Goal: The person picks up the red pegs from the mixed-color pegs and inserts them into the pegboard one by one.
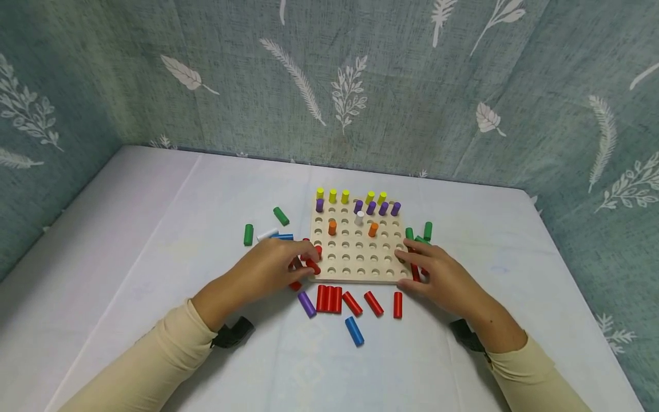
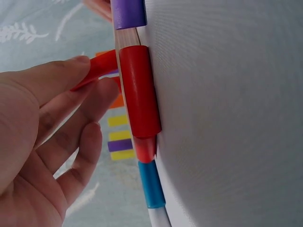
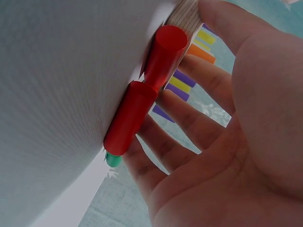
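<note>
A wooden pegboard lies on the table with rows of round holes. In the head view my left hand is at its front left corner, pinching a red peg between thumb and fingers. The left wrist view shows this red peg tilted, its far end hidden behind the board's edge. Another red peg is just beyond the fingertips. My right hand rests at the board's right side, with fairly straight fingers touching it and the thumb at the front corner. Red pegs lie beside those fingers.
Yellow pegs, purple pegs, a white peg and orange pegs stand in the board. Loose red pegs, a purple peg and a blue peg lie in front. Green pegs lie at both sides.
</note>
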Action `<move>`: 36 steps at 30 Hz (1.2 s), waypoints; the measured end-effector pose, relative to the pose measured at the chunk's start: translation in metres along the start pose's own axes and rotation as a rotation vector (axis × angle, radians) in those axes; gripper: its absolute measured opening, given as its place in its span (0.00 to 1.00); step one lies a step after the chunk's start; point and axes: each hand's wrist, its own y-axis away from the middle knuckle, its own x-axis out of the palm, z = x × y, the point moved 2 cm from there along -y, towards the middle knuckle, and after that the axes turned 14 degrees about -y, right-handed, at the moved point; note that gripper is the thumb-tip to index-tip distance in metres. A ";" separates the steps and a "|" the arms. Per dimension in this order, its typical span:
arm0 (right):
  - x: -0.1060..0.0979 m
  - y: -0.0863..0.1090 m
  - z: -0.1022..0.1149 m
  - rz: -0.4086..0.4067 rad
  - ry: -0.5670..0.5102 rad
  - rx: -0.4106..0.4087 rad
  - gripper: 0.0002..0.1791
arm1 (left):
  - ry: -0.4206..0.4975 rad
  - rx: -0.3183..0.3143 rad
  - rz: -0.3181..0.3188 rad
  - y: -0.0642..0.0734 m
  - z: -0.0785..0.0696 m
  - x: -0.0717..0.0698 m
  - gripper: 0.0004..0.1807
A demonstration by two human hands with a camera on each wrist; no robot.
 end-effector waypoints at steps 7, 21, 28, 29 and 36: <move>-0.001 0.000 0.000 -0.014 0.001 -0.011 0.37 | -0.012 -0.007 -0.017 -0.001 -0.002 0.001 0.13; 0.001 0.002 -0.002 -0.004 -0.011 0.006 0.37 | 0.004 -0.037 0.021 -0.001 -0.005 0.006 0.12; 0.002 0.001 -0.002 -0.007 -0.008 -0.009 0.36 | 0.020 -0.058 0.014 0.000 -0.005 0.007 0.12; 0.001 0.001 -0.002 -0.006 -0.007 -0.007 0.36 | 0.023 -0.063 0.014 0.000 -0.005 0.007 0.12; 0.001 0.001 0.000 -0.012 0.000 -0.006 0.37 | 0.026 -0.088 0.023 0.000 -0.006 0.005 0.12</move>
